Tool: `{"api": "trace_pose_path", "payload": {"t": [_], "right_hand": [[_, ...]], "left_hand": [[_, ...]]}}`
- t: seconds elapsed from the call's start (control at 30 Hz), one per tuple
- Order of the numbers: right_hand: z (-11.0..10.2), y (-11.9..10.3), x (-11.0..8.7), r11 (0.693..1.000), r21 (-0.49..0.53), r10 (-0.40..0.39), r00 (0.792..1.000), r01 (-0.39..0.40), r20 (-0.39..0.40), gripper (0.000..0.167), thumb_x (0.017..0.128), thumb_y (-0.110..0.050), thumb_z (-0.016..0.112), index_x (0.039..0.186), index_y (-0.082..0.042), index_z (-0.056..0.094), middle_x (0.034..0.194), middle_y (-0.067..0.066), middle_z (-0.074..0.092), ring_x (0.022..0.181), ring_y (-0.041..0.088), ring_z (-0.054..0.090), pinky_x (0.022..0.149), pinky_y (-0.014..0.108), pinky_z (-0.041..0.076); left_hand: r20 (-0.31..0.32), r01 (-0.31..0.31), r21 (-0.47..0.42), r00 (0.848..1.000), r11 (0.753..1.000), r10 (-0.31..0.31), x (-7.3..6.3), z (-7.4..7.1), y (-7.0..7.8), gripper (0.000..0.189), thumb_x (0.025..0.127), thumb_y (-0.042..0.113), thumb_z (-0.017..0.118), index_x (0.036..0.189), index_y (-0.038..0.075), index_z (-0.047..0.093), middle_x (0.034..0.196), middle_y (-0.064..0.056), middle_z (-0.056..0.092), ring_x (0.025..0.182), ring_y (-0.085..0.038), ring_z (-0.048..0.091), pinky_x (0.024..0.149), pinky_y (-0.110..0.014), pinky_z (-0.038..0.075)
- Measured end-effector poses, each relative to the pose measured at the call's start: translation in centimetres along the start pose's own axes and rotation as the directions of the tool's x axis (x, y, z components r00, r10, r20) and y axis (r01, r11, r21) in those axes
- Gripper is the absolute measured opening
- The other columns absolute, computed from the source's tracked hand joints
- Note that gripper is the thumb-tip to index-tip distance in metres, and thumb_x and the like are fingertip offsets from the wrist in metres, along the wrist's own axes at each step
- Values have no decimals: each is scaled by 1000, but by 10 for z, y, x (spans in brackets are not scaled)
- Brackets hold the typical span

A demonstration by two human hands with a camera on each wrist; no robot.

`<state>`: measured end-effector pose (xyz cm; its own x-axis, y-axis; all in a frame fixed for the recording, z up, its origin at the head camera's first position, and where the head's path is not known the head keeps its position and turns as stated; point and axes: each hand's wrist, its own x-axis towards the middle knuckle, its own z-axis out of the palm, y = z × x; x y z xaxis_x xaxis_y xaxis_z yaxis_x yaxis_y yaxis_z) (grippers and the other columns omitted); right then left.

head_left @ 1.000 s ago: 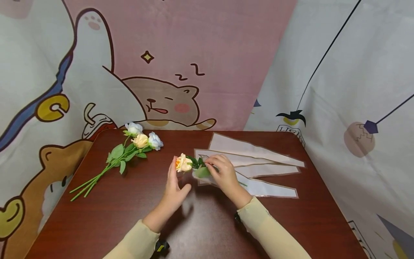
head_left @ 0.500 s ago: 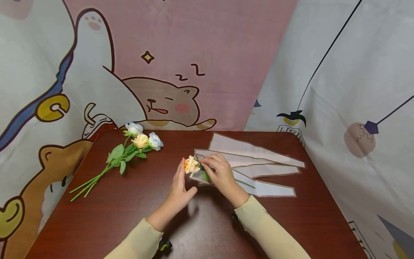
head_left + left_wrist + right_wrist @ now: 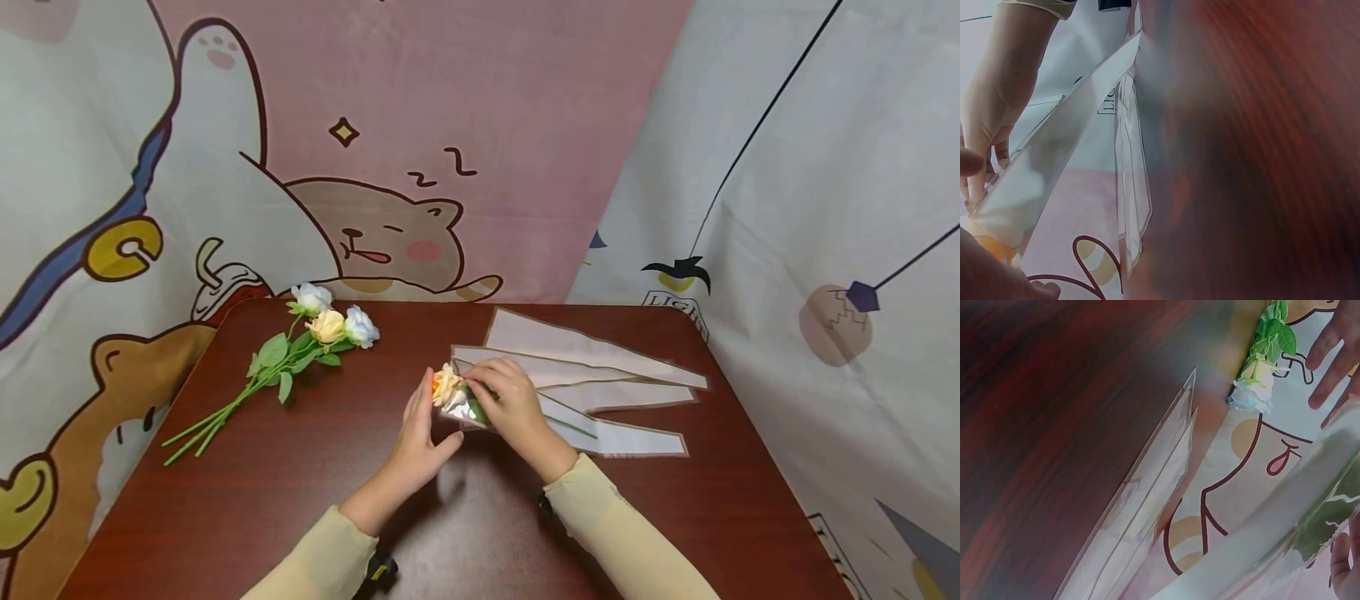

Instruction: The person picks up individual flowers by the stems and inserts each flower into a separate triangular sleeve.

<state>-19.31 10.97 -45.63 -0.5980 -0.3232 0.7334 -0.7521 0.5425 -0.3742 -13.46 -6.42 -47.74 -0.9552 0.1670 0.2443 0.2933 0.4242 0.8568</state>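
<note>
While right fingers (image 3: 497, 375) pinch wrapper (image 3: 459, 409), peach rose (image 3: 446, 384) rests against straight left fingers (image 3: 420, 407).

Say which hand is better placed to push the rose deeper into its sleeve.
Probably the left hand: it is at the peach bloom, while the right hand pinches the sleeve near its mouth.

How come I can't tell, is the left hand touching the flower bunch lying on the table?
Apart. The head view shows it: brown table is plainly visible between the left hand and the flower bunch.
</note>
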Motion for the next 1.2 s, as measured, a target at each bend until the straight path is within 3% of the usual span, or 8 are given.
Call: {"api": "trace_pose_path", "payload": {"t": [0.17,0.33,0.63,0.8,0.9,1.03,1.2], "right_hand": [[0,-3,2,1000,1,-11,1000,11,16,8,84,-12,71,92,-9,73,93,0,70,91,15,62,84,30,50],[-1,-5,2,1000,-4,-11,1000,11,13,8,84,-12,71,91,-10,73,93,0,70,91,15,62,84,30,50],[-2,-6,4,1000,-14,-21,999,21,36,9,85,-15,70,93,-11,73,95,-1,70,93,14,61,86,30,50],[-4,-3,6,1000,-10,-29,999,29,21,9,83,-12,71,92,-10,73,93,-1,70,93,16,61,85,32,50],[-6,-1,6,1000,-7,-24,1000,24,15,8,84,-11,71,92,-10,73,93,-1,69,93,16,62,85,31,50],[-9,0,7,1000,-4,-11,1000,11,12,8,85,-12,69,93,-10,73,94,0,70,93,16,61,86,31,49],[-9,1,7,1000,-1,-8,1000,8,12,8,85,-12,69,92,-10,73,94,0,70,92,17,61,87,31,48]], "left_hand": [[13,-47,9,999,999,47,2,1,2,95,82,27,68,152,9,7,157,-17,13,142,-40,13,108,-66,22],[48,-14,19,999,1000,13,2,0,3,95,84,35,68,153,11,6,159,-12,9,144,-38,9,109,-66,19],[98,25,32,995,999,-28,5,-1,5,90,84,38,68,152,14,14,159,-13,4,144,-41,3,106,-72,15],[43,22,27,999,999,-23,3,0,5,86,83,35,69,151,15,20,159,-13,8,143,-40,8,105,-70,19],[-43,-22,34,999,999,24,1,0,4,78,81,30,72,146,11,33,155,-13,23,140,-38,20,105,-66,26],[-152,-82,33,985,996,86,1,-1,3,57,79,23,75,130,9,52,138,-10,45,127,-30,40,100,-54,37],[-167,-98,21,981,995,100,2,-2,4,42,81,24,75,119,12,62,125,-4,57,116,-21,54,96,-46,44]]}}
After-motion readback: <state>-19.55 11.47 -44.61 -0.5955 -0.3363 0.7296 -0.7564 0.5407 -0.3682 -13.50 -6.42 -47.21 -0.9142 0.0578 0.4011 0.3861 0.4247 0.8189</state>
